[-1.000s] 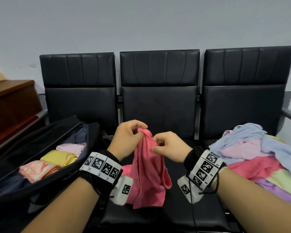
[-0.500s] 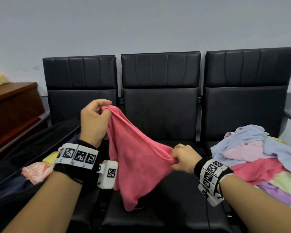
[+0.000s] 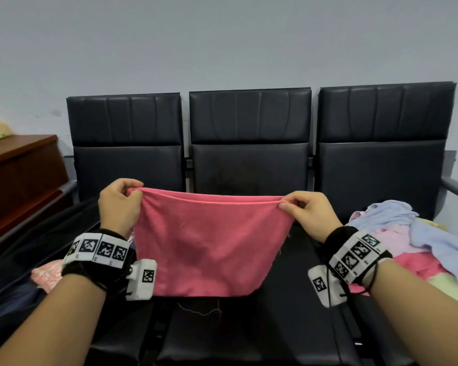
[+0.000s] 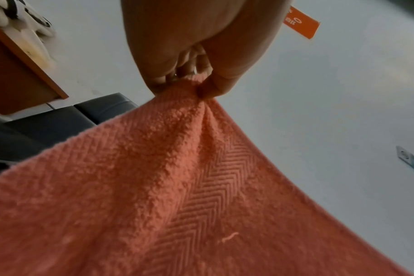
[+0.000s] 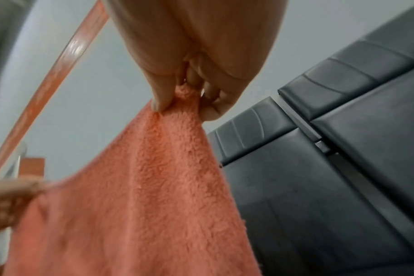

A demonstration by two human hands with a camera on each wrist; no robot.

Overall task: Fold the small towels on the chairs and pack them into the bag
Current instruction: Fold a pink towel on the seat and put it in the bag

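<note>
A pink towel (image 3: pixel 209 244) hangs doubled and spread flat in the air above the middle chair seat (image 3: pixel 249 334). My left hand (image 3: pixel 119 204) pinches its top left corner, and my right hand (image 3: pixel 306 212) pinches the top right corner. The left wrist view shows thumb and fingers of the left hand (image 4: pixel 189 82) nipping the towel (image 4: pixel 177 186). In the right wrist view the right hand (image 5: pixel 189 97) pinches the towel (image 5: pixel 142 196) the same way. The open black bag (image 3: pixel 19 260) lies on the left chair, with a folded peach towel (image 3: pixel 46 276) showing inside.
A heap of loose towels (image 3: pixel 413 244) in blue, pink, green and purple covers the right chair. A brown wooden cabinet (image 3: pixel 16 178) stands at the left beside the bag. The chair backs (image 3: pixel 249 143) and a grey wall are behind the towel.
My hands moved apart and up, the left from beside the right out to the left. The bunched pink towel is now stretched level between them.
</note>
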